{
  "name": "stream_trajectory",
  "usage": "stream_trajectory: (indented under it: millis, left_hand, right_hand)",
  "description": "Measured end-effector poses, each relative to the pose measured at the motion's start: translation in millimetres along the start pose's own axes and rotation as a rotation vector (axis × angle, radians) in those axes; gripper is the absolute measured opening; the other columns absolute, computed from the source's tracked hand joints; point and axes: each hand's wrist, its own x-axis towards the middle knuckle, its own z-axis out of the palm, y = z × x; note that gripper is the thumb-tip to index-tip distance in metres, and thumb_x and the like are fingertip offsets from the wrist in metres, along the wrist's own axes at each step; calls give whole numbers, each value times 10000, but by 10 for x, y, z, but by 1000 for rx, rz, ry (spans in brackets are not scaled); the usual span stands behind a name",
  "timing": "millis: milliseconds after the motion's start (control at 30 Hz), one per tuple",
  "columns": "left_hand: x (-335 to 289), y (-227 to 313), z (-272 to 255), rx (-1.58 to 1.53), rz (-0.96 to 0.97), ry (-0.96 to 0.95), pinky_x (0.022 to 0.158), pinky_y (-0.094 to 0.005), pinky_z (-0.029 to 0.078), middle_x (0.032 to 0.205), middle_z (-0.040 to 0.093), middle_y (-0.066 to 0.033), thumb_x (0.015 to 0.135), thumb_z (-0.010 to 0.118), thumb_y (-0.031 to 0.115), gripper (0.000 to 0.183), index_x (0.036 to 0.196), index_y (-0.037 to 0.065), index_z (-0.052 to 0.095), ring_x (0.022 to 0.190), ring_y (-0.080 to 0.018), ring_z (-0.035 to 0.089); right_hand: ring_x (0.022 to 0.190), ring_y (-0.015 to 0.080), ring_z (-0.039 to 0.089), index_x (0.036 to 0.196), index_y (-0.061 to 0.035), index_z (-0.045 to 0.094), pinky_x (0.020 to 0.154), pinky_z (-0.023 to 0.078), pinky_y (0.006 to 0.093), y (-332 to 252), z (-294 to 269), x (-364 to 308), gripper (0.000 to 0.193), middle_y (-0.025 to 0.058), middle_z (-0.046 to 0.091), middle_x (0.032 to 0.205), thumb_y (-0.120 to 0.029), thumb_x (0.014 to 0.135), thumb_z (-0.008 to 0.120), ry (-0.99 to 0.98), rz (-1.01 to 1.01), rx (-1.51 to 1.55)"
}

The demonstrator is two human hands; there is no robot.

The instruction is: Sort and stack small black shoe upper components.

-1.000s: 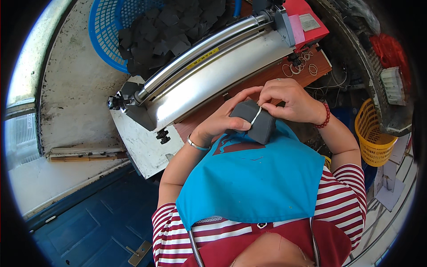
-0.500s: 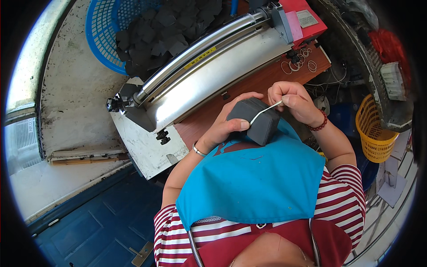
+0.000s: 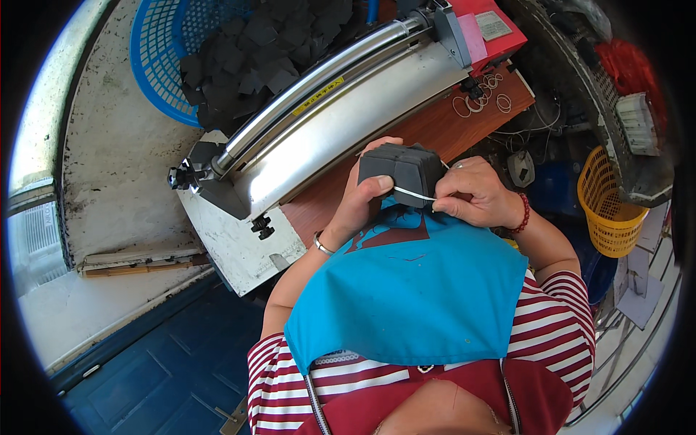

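Note:
My left hand [image 3: 360, 197] grips a stack of dark grey foam pieces [image 3: 401, 171] in front of my chest, thumb on the near face. My right hand [image 3: 473, 199] pinches a white rubber band [image 3: 415, 194] stretched across the stack's lower side. The stack hovers above a brown wooden tabletop [image 3: 428, 130], just in front of a long steel roller machine [image 3: 330, 119].
A blue basket [image 3: 156, 65] full of dark foam pieces sits behind the machine. Loose rubber bands [image 3: 480, 105] lie on the wood near the machine's red end [image 3: 489, 29]. A yellow basket [image 3: 605, 206] stands to the right. A blue cloth [image 3: 413, 304] covers my lap.
The band was on top of the stack a second ago, then lifted off to the right; now my right hand has dropped and pulls it across the stack's lower edge.

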Motion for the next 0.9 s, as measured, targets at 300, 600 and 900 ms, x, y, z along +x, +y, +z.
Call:
stream_trajectory:
  millis: [300, 600, 900]
  left_hand:
    - [168, -8, 12, -316, 24, 142, 886, -371, 463, 1161, 579, -84, 887, 519, 313, 443, 1237, 42, 512, 1017, -210, 567]
    - [207, 10, 47, 59, -76, -49, 967, -318, 424, 1168, 518, -87, 809, 643, 171, 593, 1336, 63, 394, 1097, -182, 519]
    - [569, -818, -345, 267, -359, -2, 903, -367, 499, 1191, 479, -112, 815, 690, 175, 630, 1349, 50, 380, 1094, -214, 526]
  right_hand:
    - [552, 195, 589, 809, -79, 650, 509, 461, 316, 150, 305, -191, 127, 48, 622, 687, -178, 807, 730, -80, -64, -412]
    - [840, 147, 576, 867, -31, 711, 727, 450, 264, 1426, -276, -688, 152, 47, 603, 906, -180, 839, 699, 689, 509, -253]
    - [782, 124, 569, 888, 4, 700, 693, 439, 290, 2482, -834, -930, 209, 45, 621, 793, -200, 872, 658, 625, 731, -563]
